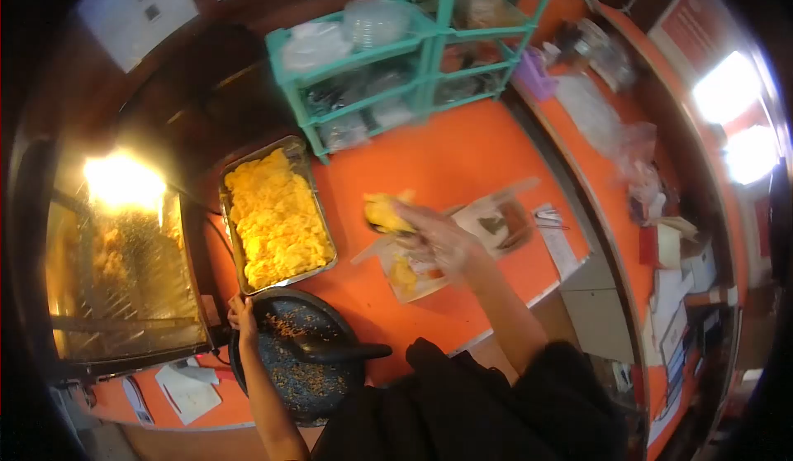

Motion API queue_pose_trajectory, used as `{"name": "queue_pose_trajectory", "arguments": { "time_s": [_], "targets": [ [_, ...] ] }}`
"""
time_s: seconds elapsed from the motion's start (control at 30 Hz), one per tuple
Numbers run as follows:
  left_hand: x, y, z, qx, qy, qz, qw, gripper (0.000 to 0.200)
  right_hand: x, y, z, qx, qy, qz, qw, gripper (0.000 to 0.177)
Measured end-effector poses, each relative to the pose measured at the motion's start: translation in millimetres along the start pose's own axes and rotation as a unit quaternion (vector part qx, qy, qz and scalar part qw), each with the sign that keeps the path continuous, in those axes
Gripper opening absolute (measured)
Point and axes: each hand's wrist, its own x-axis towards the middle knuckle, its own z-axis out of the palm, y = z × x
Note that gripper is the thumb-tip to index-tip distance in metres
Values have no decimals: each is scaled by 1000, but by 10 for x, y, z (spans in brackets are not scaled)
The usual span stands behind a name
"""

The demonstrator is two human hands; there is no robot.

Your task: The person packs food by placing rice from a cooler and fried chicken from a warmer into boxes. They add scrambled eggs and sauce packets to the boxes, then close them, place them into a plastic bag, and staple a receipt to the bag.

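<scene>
A metal tray [330, 256] heaped with yellow food that looks like scrambled egg [277, 217] lies on the orange counter. My left hand [240, 316] has its fingers closed at the tray's near left corner, just above the rim of a black pan [351, 387] scattered with brown crumbs. My right hand [442, 238], slightly blurred, grips a dark-edged utensil [373, 229] bearing a lump of the yellow food; its handle is hidden in the hand. Beneath that hand sits an open paper takeaway box [417, 294] with some yellow food in it.
A teal shelf rack [429, 48] stands at the back, with clear plastic lids [376, 21] on top. A lit glass food warmer [124, 263] is on the left. Another takeaway box [487, 228] and a paper slip [557, 246] lie to the right. Beyond runs a side shelf with plastic bags [591, 114].
</scene>
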Motion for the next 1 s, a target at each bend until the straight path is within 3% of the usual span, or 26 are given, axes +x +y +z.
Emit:
{"name": "queue_pose_trajectory", "arguments": {
  "time_s": [0.07, 0.1, 0.2, 0.23, 0.27, 0.33, 0.37, 0.47, 0.53, 0.6, 0.7, 0.77, 0.87, 0.93, 1.0],
  "targets": [
    [-9, 125, -77, -29, -17, -13, 999, 41, -325, 186, -654, 54, 20, -33, 998, 51],
    [16, 130, -65, -33, -17, -13, 999, 40, -488, 238, -906, 12, 135, -40, 990, 51],
    [78, -44, -47, -37, -10, -21, 999, 40, -599, 364, -1219, -291, 333, -78, 894, 54],
    [122, -155, -6, -32, -4, -23, 999, 40, -565, 431, -1309, -414, 363, -93, 829, 58],
    [118, -201, 16, -26, 3, -25, 999, 39, -452, 585, -1439, -572, 362, -149, 721, 60],
    [-17, 119, -77, -13, -6, -48, 999, 40, -7, 1117, -1801, -813, 316, -245, 424, 66],
    [-14, 135, -116, -6, -16, -52, 999, 40, 216, 1466, -2070, -766, 317, -312, 464, 69],
    [14, 50, -129, -23, -28, -31, 999, 41, -170, 1036, -1713, -716, 337, -307, 528, 64],
    [4, 96, -116, -47, -29, -22, 998, 41, -341, 845, -1707, -657, 314, -231, 646, 60],
    [-103, 332, -147, -71, -24, -35, 997, 41, -268, 846, -1746, -648, 303, -207, 667, 57],
    [-70, 261, -137, -33, -31, -28, 999, 42, 333, 1389, -1993, -729, 290, -187, 591, 51],
    [-173, 452, -147, -47, -25, -39, 998, 42, 691, 1614, -2177, -793, 244, -86, 552, 49],
    [-179, 469, -145, -37, -26, -37, 998, 43, 389, 1150, -1978, -732, 251, -240, 586, 51],
    [-129, 306, -111, -53, -27, -8, 998, 43, 211, 833, -1660, -729, 279, -122, 613, 58],
    [-223, 513, -152, -37, -27, -28, 999, 44, 352, 975, -1704, -752, 267, -60, 599, 60]
  ]
}}
